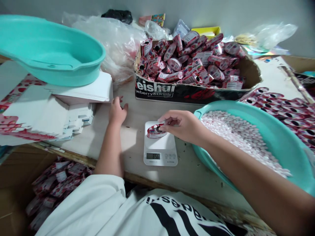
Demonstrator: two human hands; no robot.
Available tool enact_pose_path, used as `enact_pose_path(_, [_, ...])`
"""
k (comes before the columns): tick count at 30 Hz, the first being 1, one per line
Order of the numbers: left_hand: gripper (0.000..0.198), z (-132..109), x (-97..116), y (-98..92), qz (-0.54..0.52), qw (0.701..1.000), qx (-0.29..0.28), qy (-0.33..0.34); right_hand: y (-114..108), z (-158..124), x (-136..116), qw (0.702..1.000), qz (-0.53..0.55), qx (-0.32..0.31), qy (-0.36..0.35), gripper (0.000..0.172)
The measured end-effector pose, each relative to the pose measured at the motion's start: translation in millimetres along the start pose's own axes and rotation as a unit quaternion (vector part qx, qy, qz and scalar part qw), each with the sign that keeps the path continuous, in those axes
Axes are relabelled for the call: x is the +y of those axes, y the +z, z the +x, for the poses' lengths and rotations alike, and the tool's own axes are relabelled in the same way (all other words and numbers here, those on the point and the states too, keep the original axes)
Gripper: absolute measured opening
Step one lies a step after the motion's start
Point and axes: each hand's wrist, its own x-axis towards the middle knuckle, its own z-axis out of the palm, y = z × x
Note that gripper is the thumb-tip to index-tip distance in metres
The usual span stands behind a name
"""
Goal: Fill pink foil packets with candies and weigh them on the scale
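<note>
A white digital kitchen scale (163, 147) lies on the table in front of me, digits showing on its display. On its plate rests a small red-and-white printed carton (152, 134) with an oval opening facing up and a white candy at the opening. My right hand (180, 124) is over the carton's right end, thumb and fingers drawn together at the opening; what they pinch is hidden. To the left of the scale, my left hand (118, 109) rests near the tabletop with loosely curled, parted fingers and nothing visible in it. Small white candies (236, 137) fill part of a teal basin (290, 144) at right.
Behind the scale stands a cardboard box (157, 91) heaped with filled-out printed cartons (194, 65). More cartons (292, 111) stand in rows at far right. Flat carton blanks (36, 108) and another teal basin (61, 52) are at left. Below the table edge, a box holds cartons (59, 183).
</note>
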Motion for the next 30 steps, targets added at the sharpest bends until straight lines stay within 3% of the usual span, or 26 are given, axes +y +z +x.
enact_pose_path(8, [0.038, -0.2, 0.8, 0.5, -0.009, 1.000, -0.006, 0.005, -7.1, -1.3, 0.8, 0.998, 0.025, 0.053, -0.024, 0.033])
enact_pose_path(30, [0.031, -1.7, 3.3, 0.2, -0.024, 0.999, -0.022, 0.006, -1.4, -0.1, 0.1, 0.995, 0.009, 0.047, -0.091, 0.018])
